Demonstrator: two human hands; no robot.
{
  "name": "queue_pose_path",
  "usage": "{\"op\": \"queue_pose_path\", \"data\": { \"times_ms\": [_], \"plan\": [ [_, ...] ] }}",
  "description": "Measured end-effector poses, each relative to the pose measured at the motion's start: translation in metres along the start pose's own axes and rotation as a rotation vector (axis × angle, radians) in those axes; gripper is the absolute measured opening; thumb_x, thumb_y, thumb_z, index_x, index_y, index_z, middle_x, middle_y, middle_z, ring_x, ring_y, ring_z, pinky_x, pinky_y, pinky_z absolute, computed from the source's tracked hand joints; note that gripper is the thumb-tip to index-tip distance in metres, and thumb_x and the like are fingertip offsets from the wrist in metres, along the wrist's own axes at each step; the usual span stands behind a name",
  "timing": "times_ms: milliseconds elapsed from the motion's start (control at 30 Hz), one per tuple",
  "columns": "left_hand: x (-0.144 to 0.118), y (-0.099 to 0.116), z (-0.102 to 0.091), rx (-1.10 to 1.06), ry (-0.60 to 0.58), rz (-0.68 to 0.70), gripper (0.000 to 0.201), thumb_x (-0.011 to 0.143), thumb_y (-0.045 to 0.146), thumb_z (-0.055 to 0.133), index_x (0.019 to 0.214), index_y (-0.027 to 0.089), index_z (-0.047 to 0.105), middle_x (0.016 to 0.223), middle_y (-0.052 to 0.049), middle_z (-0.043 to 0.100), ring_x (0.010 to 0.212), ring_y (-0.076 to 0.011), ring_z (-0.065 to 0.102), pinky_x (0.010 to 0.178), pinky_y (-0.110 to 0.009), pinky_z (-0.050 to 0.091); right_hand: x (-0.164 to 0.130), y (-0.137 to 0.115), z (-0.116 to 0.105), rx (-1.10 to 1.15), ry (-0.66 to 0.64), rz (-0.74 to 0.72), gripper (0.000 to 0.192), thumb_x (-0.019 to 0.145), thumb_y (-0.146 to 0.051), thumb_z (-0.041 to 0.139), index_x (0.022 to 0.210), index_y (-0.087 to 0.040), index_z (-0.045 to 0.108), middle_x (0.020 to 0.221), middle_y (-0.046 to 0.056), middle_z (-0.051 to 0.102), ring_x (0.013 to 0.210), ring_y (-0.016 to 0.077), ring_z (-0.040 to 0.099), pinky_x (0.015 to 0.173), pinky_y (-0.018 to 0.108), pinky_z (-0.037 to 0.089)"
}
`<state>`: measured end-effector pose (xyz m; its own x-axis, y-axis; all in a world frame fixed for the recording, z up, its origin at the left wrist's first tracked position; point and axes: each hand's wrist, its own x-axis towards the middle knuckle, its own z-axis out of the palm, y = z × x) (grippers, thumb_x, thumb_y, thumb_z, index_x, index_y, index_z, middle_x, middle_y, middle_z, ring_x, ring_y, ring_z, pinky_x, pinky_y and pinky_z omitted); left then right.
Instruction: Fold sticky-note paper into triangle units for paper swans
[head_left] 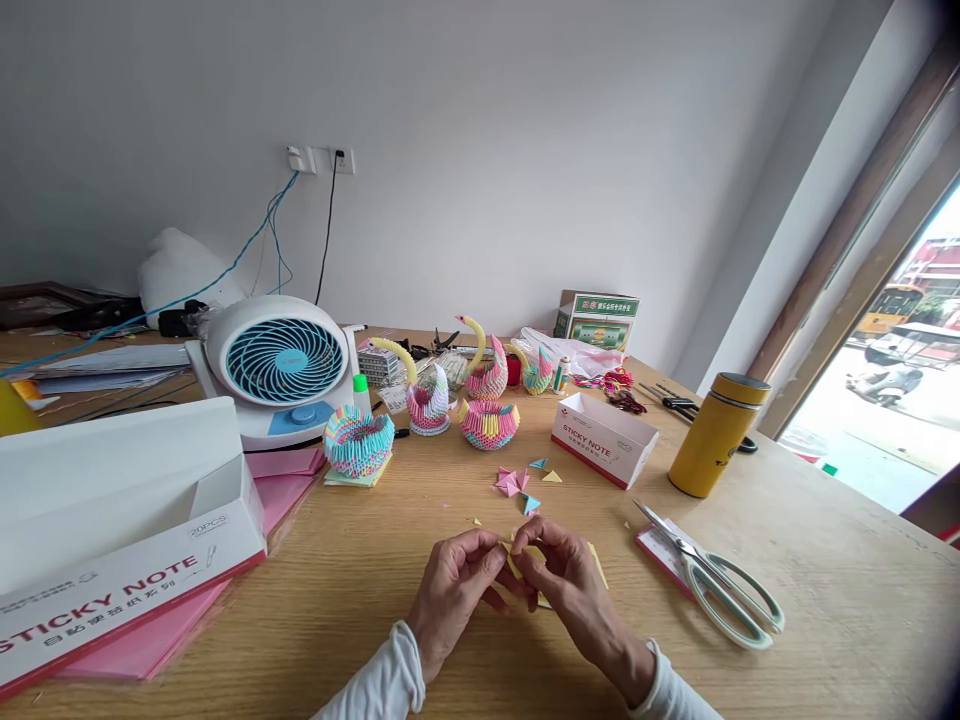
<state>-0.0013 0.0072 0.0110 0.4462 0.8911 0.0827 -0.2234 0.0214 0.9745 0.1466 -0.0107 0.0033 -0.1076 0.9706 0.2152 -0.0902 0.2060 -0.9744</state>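
Low over the front middle of the table, my left hand (461, 580) and my right hand (559, 575) pinch a small piece of yellow paper (514, 565) between their fingertips. My fingers cover much of it, so its folds are hard to make out. More yellow paper (598, 566) shows behind and under my right hand. Just beyond my hands lie folded pink paper triangles (511, 482), blue ones (530, 503) and a yellow one (552, 477). White-handled scissors (720, 585) rest at the right on a pink-and-white pad (660, 552).
Folded-paper swans (487, 370) and paper bowls (358, 442) stand farther back. A white fan (285, 360) and a large sticky note box (127, 560) occupy the left. A smaller sticky note box (604, 440) and a yellow bottle (716, 435) stand to the right.
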Motion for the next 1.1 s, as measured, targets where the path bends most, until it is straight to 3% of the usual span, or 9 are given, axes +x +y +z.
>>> {"op": "queue_pose_path", "data": {
  "times_ms": [467,667,900,1100],
  "plan": [
    [-0.002,0.000,-0.003,-0.181,-0.032,-0.077,0.027,0.082,0.039,0.063,0.077,0.013,0.067,0.068,-0.006,0.071,0.062,-0.0174,0.069,0.052,-0.022,0.052,-0.001,-0.004,-0.006,-0.153,-0.076,-0.075,0.017,0.085,-0.030,0.061,0.075,-0.017,0.057,0.069,-0.002,0.049,0.055,0.0102,0.049,0.045,0.020,0.047],
    [0.000,0.001,-0.001,-0.114,0.006,-0.088,0.029,0.077,0.040,0.070,0.077,0.012,0.067,0.072,-0.007,0.073,0.063,-0.0171,0.070,0.052,-0.020,0.051,0.000,0.001,-0.007,-0.243,-0.066,-0.124,0.020,0.087,-0.035,0.060,0.078,-0.018,0.058,0.074,0.000,0.053,0.055,0.0092,0.050,0.045,0.019,0.047],
    [0.005,-0.007,-0.005,0.019,0.048,-0.029,0.030,0.081,0.041,0.065,0.083,0.011,0.067,0.070,-0.007,0.073,0.067,-0.0198,0.071,0.052,-0.022,0.054,-0.001,-0.001,-0.005,0.014,-0.038,0.023,0.030,0.085,-0.047,0.062,0.097,-0.021,0.051,0.081,-0.002,0.051,0.055,0.0076,0.047,0.046,0.019,0.043],
    [0.006,-0.010,-0.007,0.101,0.015,0.012,0.030,0.083,0.042,0.062,0.084,0.013,0.068,0.078,-0.007,0.073,0.072,-0.0213,0.071,0.052,-0.025,0.056,0.004,0.010,-0.011,-0.023,0.018,0.017,0.034,0.082,-0.050,0.065,0.094,-0.020,0.052,0.089,0.001,0.053,0.060,0.0092,0.046,0.044,0.017,0.040]
  ]
}}
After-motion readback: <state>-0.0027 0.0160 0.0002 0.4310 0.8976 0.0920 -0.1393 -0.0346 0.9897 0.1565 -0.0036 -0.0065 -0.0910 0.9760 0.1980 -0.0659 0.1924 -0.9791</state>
